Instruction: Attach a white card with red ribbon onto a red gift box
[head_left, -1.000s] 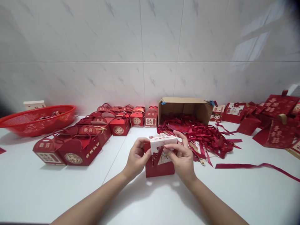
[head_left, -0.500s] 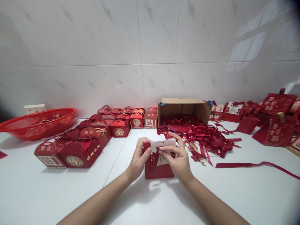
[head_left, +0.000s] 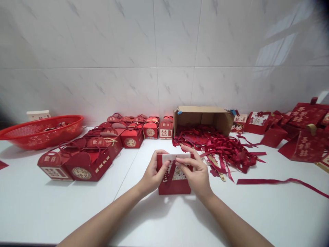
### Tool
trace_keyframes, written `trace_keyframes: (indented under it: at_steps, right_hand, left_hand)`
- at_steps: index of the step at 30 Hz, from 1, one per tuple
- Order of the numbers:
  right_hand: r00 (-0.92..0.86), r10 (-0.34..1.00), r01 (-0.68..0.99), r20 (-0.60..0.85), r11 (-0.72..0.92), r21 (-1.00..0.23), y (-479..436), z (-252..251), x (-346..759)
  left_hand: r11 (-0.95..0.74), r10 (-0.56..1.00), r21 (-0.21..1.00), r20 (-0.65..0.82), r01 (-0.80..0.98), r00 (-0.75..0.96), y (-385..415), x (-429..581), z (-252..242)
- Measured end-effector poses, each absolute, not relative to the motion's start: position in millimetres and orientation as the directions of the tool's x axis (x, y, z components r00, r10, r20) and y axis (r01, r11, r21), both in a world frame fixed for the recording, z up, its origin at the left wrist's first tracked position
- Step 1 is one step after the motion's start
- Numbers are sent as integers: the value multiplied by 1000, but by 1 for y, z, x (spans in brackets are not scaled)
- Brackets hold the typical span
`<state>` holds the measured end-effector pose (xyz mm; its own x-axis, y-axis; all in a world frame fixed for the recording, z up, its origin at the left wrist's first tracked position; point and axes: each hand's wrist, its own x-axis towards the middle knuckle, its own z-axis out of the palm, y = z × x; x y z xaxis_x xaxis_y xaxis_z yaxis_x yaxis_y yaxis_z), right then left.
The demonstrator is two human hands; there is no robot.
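Note:
A small red gift box [head_left: 174,185] with a white printed front and top stands on the white counter just ahead of me. My left hand [head_left: 152,174] grips its left side, fingers curled over the top edge. My right hand [head_left: 194,172] holds the right side and pinches a dark red ribbon [head_left: 170,175] that runs down across the box's front. Both hands are closed on the box.
Rows of finished red gift boxes [head_left: 87,161] sit at the left. A red plastic basket [head_left: 41,131] stands far left. A tipped cardboard carton [head_left: 203,118] spills red ribbons [head_left: 226,147] behind the box. Flat red boxes [head_left: 300,144] lie at right; a loose ribbon [head_left: 282,181] trails there.
The white top flap of the box has come down flatter, and the ribbon now lies more upright across the front. Both hands stayed on the box.

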<state>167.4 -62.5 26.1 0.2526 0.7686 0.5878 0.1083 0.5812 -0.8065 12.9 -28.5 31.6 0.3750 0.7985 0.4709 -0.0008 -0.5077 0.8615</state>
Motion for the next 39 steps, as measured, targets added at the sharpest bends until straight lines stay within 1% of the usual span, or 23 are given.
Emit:
trace_keyframes:
  at_steps: [4, 8, 11, 18, 29, 34, 39]
  right_hand:
    - [247, 754, 135, 609, 596, -792, -64, 28, 168]
    - [226, 745, 150, 628, 610, -778, -64, 28, 169]
    - [239, 747, 166, 620, 598, -784, -64, 28, 168]
    - [254, 758, 141, 602, 586, -798, -64, 30, 167]
    - [250, 745, 151, 619, 601, -785, -64, 28, 167]
    - [253, 741, 164, 622, 601, -783, -65, 30, 167]
    - [237, 713, 178, 660, 636, -751, -66, 28, 168]
  left_hand:
    - [-540, 772, 842, 499, -9, 394, -29, 11, 30]
    - [-536, 763, 844, 501, -34, 409, -28, 11, 28]
    - [-559, 763, 829, 516, -3, 389, -26, 11, 27]
    - [-531, 792, 847, 485, 27, 370, -28, 13, 30]
    - [-552, 760, 834, 502, 2, 414, -27, 11, 29]
    - [-545, 780, 838, 495, 28, 384, -28, 11, 29]
    - [-560, 782, 828, 514, 33, 353, -31, 12, 28]
